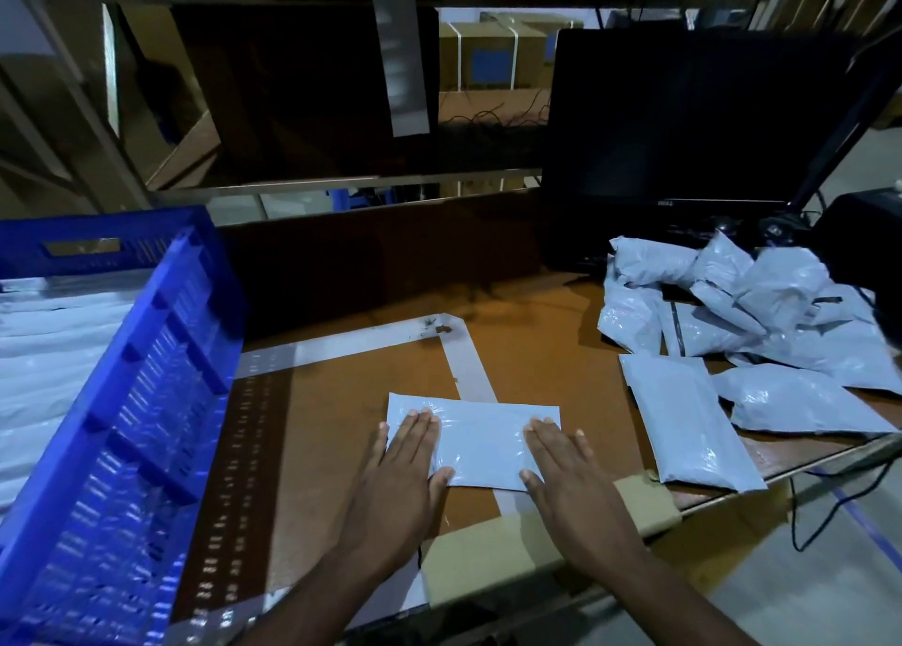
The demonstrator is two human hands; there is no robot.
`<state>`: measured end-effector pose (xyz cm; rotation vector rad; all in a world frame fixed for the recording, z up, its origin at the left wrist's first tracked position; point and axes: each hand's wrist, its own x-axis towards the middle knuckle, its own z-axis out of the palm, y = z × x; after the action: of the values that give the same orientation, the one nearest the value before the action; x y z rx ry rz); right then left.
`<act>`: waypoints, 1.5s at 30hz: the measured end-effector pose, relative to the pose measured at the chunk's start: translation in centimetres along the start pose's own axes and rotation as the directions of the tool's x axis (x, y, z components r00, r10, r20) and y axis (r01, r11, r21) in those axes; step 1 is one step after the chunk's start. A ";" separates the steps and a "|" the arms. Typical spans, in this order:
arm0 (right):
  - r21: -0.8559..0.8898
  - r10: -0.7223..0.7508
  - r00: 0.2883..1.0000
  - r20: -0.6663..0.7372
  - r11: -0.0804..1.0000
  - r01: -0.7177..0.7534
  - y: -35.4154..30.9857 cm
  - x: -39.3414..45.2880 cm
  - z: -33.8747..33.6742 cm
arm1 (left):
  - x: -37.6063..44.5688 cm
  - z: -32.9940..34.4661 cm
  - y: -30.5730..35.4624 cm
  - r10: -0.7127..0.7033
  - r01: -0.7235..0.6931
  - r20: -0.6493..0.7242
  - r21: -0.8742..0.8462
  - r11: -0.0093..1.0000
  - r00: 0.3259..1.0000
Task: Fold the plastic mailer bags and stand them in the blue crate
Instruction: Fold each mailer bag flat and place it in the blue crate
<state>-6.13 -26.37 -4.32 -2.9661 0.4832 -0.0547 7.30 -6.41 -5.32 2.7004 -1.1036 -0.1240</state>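
Both my palms are down flat on a folded mailer bag [481,443], a pale grey-white plastic rectangle, glossy, with light catching small wrinkles in its middle. My left hand [400,469] presses its left end, fingers straight and together, thumb spread along the near edge. My right hand [566,469] presses the right end the same way, fingers straight, thumb pointing in toward the other hand. Neither hand curls round anything; they just lie on the plastic and hold it flat against the brown bench [546,352].

Under the bag, and running away from my fingertips, there are white tape strips [468,362] that make a corner on the bench top. Out past my left hand stands the blue crate [146,401], its slotted wall tall and close, between me and whatever sits inside; over the rim I see pale plastic [53,352], probably bags already stood in there, though from this angle I can't be sure.

Beyond my right hand lies a loose heap of unfolded mailers [742,299], crumpled and shiny, and nearer to me another flat mailer [683,421] lies just beside the one I'm pressing, its end hanging over the bench edge. Behind the heap a dark monitor [683,118] stands at the far side, screen off. A strip of cardboard [493,562] lies along the near edge below my wrists.
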 end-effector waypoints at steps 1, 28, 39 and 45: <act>-0.010 -0.009 1.000 0.004 1.000 0.009 0.0 0.2 -0.2 | 0.0 0.0 0.0 -0.004 0.004 -0.005 0.003 1.000 1.000; 0.047 -0.180 0.982 0.055 0.983 0.177 -2.8 1.9 0.3 | 0.2 -0.1 -0.2 0.043 -0.044 0.023 0.066 0.997 0.999; 0.006 -0.204 0.979 0.010 0.979 0.204 -3.8 2.1 0.5 | -1.6 0.5 -1.2 0.217 -0.217 0.007 0.002 0.976 0.976; -0.028 -0.214 0.976 -0.038 0.977 0.213 -3.5 1.9 1.1 | -1.8 0.1 -1.1 0.210 -0.208 0.041 -0.052 0.977 0.977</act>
<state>-3.14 -23.50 -4.86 -3.0328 0.1677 -0.1320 6.76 -4.38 -5.69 2.5325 -1.3712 -0.1758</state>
